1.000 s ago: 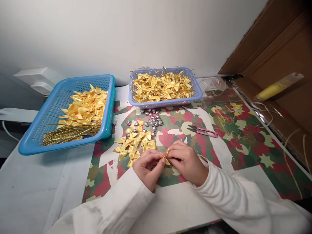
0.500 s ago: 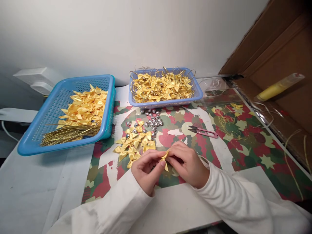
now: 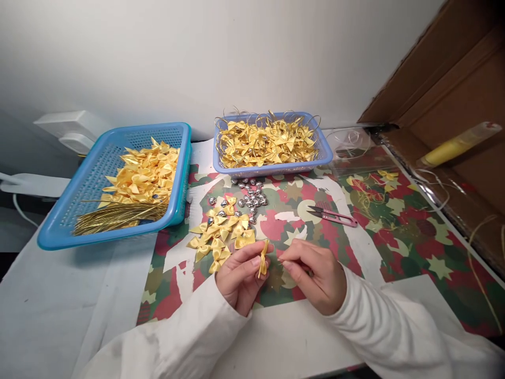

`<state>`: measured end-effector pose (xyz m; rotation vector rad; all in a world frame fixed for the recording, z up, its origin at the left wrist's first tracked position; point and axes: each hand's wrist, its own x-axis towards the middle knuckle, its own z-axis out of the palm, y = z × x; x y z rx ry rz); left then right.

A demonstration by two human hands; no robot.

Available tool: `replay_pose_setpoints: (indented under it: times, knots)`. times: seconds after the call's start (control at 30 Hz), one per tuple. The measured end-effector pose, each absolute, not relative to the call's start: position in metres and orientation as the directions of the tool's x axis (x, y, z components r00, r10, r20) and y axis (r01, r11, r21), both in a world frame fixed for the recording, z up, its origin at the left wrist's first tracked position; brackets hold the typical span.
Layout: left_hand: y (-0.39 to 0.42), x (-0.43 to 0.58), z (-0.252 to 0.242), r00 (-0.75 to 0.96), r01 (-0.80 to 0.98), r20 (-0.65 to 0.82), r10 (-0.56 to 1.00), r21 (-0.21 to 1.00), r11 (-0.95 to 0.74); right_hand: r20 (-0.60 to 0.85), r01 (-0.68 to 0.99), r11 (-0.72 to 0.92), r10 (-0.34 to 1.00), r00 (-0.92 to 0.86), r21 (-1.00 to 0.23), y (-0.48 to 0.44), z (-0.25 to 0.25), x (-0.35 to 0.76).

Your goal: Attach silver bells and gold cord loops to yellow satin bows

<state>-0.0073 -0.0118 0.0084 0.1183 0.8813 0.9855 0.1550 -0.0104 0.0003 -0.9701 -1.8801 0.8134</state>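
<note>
My left hand (image 3: 240,275) pinches a yellow satin ribbon bow (image 3: 263,260) between thumb and fingers, turned edge-on to me. A short distance to its right, my right hand (image 3: 319,272) is closed with thumb and forefinger pressed together. Whatever is in that pinch, if anything, is too small to make out. Just beyond my left hand lies a loose group of yellow bows (image 3: 216,234) on the patterned sheet. Behind them sits a cluster of small silver bells (image 3: 255,197).
A blue basket (image 3: 182,181) at left holds yellow bows and gold wire ties (image 3: 122,217). Another blue basket (image 3: 272,169) at the back contains bows with wire loops. Pink thread snips (image 3: 335,216) lie right of the bells. Cardboard (image 3: 445,95) stands at the right edge.
My hands have come apart; the right has let go of the bow and shifted right. The bow, still in my left hand, has turned edge-on. The view has shifted slightly.
</note>
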Motion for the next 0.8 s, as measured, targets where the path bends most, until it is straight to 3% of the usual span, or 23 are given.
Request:
replay_pose_setpoints:
  times: [0.3, 0.8]
  knots:
    - [-0.0163, -0.0096, 0.0009, 0.416, -0.635, -0.535, 0.735, 0.408, 0.656, 0.368, 0.31, 0.48, 0.859, -0.356, -0.821, -0.0113, 0.0035, 0.1538]
    - [-0.0153, -0.0088, 0.0037, 0.429, -0.627, -0.545, 0.72, 0.394, 0.672, 0.383, 0.308, 0.5, 0.847, -0.37, -0.809, -0.0114, 0.0055, 0.154]
